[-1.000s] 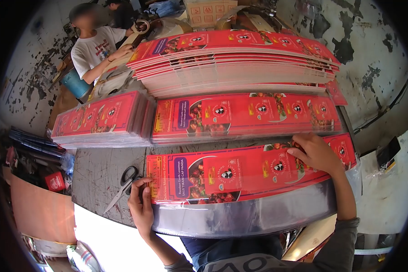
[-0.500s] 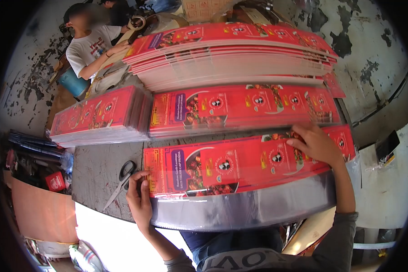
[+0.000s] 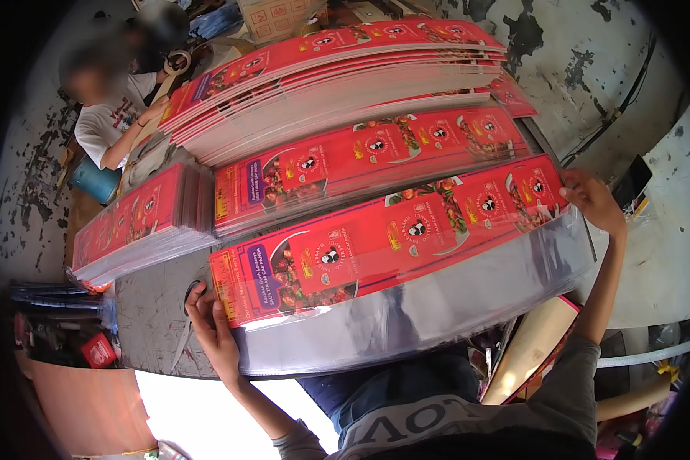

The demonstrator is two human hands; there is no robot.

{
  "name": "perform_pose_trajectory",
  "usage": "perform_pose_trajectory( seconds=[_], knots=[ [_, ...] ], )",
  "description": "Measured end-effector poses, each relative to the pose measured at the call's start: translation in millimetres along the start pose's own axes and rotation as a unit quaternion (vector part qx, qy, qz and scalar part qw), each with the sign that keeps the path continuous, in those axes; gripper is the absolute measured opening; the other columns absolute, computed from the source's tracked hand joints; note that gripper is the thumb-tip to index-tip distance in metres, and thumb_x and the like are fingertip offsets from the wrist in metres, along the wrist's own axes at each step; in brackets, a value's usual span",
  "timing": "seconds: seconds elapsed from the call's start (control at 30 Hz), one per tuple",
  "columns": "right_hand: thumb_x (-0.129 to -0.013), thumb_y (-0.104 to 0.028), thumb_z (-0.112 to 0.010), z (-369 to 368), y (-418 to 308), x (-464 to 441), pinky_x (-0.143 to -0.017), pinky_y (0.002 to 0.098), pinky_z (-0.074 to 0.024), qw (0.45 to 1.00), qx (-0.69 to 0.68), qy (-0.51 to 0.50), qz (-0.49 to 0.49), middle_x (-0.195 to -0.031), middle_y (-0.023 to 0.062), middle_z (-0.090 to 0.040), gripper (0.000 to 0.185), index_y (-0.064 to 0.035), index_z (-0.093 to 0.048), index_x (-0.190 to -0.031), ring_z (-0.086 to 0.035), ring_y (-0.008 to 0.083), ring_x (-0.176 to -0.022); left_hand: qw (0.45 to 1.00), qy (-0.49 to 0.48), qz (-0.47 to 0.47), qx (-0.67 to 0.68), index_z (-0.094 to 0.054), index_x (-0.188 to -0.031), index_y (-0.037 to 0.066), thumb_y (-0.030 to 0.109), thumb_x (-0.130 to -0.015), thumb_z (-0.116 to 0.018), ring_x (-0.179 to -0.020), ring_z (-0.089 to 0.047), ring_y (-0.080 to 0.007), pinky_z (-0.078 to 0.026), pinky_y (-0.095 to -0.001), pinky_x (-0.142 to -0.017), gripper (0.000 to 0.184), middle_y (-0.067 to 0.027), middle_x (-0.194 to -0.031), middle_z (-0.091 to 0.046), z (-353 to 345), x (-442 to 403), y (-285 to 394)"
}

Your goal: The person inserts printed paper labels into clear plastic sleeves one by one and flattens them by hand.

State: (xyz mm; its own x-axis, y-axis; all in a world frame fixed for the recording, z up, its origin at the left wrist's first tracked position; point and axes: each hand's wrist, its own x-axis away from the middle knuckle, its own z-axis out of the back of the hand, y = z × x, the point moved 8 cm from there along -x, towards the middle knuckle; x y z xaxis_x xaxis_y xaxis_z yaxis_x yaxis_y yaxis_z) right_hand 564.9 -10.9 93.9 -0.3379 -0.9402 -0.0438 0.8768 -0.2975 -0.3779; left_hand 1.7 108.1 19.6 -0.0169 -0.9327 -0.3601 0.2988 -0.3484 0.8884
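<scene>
Our red strip [image 3: 391, 238] lies on the clear plastic sleeves [image 3: 406, 322] at the near edge of the table [image 3: 146, 307], slanting up to the right. Our hands are well apart, one at each end of it. Our left hand [image 3: 213, 330] is at its left end, fingers bent; our right hand [image 3: 594, 201] has its fingers curled at the right end. Whether either hand pinches anything, we cannot tell.

Left of the strip, the tabletop is grey and scratched, and scissors [image 3: 184, 330] lie beside our left hand, partly hidden by it. Just beyond the strip is a long pile [image 3: 376, 165] of similar red prints, with a shorter pile [image 3: 138, 218] to its left; farther beyond rises the tall stack [image 3: 337, 84].

Far beyond the strip, to the left, we see a co-worker in a white shirt [image 3: 103, 126], near a tape roll [image 3: 178, 63] and a blue bucket [image 3: 96, 180]. Behind the tall stack is a cardboard box [image 3: 280, 17]. Beyond the strip's right end, paint peels from a pale wall [image 3: 552, 84].
</scene>
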Motion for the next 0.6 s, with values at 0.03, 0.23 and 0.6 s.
perform_pose_trajectory(
  seconds=[0.03,0.23,0.6],
  knots=[
    [-0.086,-0.027,-0.054,-0.6,8.7,3.8,-0.069,0.0289,-0.0429,1.000,-0.020,0.016,-0.003,-0.087,0.0126,-0.059,0.034,0.0014,-0.055,-0.103,-0.058,0.0183,-0.077,1.000,-0.003,-0.007,-0.011,-0.035,-0.122,0.000,0.008,-0.093,-0.037,-0.089,-0.049,-0.0108,-0.034,-0.0239,-0.085,0.030,-0.0080,-0.093,-0.054,0.0,-0.1,0.6],
    [-0.090,-0.027,-0.048,-7.8,25.8,11.4,-0.067,0.0272,-0.0406,0.988,-0.141,0.064,-0.002,-0.075,0.0074,-0.054,0.031,0.0024,-0.056,-0.098,-0.050,0.0133,-0.072,1.000,0.002,0.000,-0.025,-0.043,-0.114,-0.001,0.005,-0.090,-0.042,-0.089,-0.053,-0.0144,-0.038,-0.0254,-0.081,0.025,-0.0097,-0.093,-0.056,0.6,-2.0,4.5],
    [-0.094,-0.033,-0.038,-27.1,45.6,14.6,-0.060,0.0252,-0.0348,0.962,-0.191,0.192,-0.035,-0.068,0.0028,-0.048,0.037,-0.0011,-0.054,-0.084,-0.043,0.0108,-0.065,0.844,-0.265,-0.234,-0.404,-0.048,-0.112,0.006,0.022,-0.078,-0.062,-0.099,-0.052,-0.0340,-0.043,-0.0419,-0.083,0.041,-0.0141,-0.113,-0.049,-103.1,-32.4,131.0]
  ],
)
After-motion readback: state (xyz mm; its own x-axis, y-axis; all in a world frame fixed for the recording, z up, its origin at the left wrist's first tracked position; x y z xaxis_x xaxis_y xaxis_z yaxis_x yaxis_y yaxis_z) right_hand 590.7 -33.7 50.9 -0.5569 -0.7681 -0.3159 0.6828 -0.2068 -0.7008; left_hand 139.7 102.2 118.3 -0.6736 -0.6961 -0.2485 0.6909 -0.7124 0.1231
